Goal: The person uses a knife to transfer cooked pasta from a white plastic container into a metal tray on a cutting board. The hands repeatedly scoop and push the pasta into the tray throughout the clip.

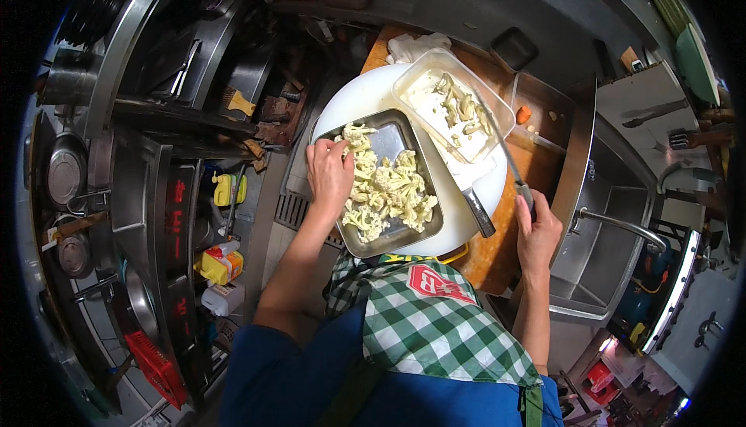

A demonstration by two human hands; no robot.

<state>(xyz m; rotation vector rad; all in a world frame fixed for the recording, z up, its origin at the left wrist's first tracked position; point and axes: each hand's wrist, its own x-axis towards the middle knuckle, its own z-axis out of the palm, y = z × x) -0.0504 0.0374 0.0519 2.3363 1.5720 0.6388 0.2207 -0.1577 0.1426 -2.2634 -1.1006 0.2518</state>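
Observation:
A rectangular metal tray holds cauliflower florets and stands on a round white cutting board. My left hand reaches over its left rim, fingers at a floret; whether they grip it is unclear. My right hand is closed around the dark handle of a knife, whose long narrow blade points up and left across a clear plastic container. Greenish vegetable pieces lie in that container. Between tray and container rests a cleaver with a black handle.
The board sits on a wooden worktop. A crumpled white cloth lies behind it. To the right, a plastic bin holds a carrot piece; beyond is a steel sink with a faucet. Metal shelving stands at left.

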